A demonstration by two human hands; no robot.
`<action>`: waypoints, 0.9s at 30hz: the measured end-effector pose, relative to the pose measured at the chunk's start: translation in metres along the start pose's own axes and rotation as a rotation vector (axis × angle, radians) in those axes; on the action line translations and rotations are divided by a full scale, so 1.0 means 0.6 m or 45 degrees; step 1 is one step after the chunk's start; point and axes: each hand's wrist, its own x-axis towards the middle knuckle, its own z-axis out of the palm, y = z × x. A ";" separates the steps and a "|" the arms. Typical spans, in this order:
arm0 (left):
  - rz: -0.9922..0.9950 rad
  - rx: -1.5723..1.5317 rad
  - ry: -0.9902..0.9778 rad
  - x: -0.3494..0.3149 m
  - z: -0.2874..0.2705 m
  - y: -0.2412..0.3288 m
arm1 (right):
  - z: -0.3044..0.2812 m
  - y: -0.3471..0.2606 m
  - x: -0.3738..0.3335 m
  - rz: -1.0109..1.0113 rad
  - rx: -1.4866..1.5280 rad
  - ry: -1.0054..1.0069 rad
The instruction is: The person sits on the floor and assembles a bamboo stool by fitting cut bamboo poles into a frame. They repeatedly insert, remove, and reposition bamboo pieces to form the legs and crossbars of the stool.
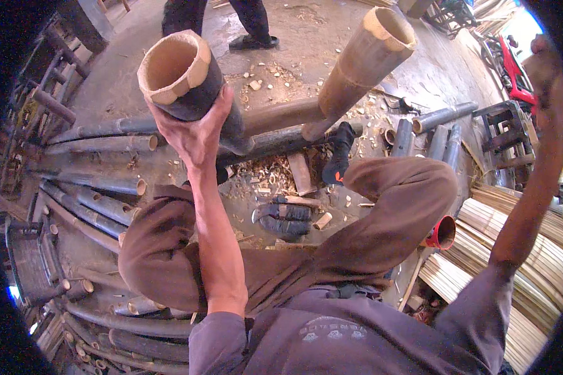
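Observation:
My left hand (191, 128) is wrapped around a dark bamboo tube (197, 106), just below its pale, trimmed rim. The tube stands up with its hollow end toward me. A brown bamboo crosspiece (281, 117) runs from beside it to a second upright bamboo tube (369, 56), which leans right and also has a pale cut rim. My right hand (547, 72) is raised high at the right edge, away from the tubes. It looks closed, but it is dim, and whatever it may hold cannot be made out.
Several bamboo poles (100, 144) lie along the left. Wood shavings (266, 172) and a dark bundle (284, 219) lie between my legs. Split bamboo strips (513, 250) and a red cup-like container (442, 232) are at the right. Another person's legs (250, 19) stand beyond.

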 end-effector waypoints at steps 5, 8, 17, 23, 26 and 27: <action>0.061 0.107 -0.042 0.009 -0.032 -0.018 | 0.159 -0.216 -0.130 -0.210 0.119 -0.328; 0.062 -0.024 -0.111 0.034 -0.007 -0.023 | 0.173 -0.176 -0.087 -0.282 0.046 -0.245; -0.028 0.082 0.201 0.221 -0.043 -0.050 | 0.172 -0.308 0.038 0.277 0.074 -0.805; -0.096 -0.158 0.170 0.273 -0.039 -0.015 | 0.198 -0.302 0.069 0.248 -0.008 -0.808; -0.187 -0.280 -0.036 0.279 0.015 -0.091 | 0.207 -0.292 0.083 0.310 -0.040 -0.798; -0.204 -0.326 -0.109 0.290 0.036 -0.112 | 0.211 -0.284 0.094 0.330 -0.043 -0.787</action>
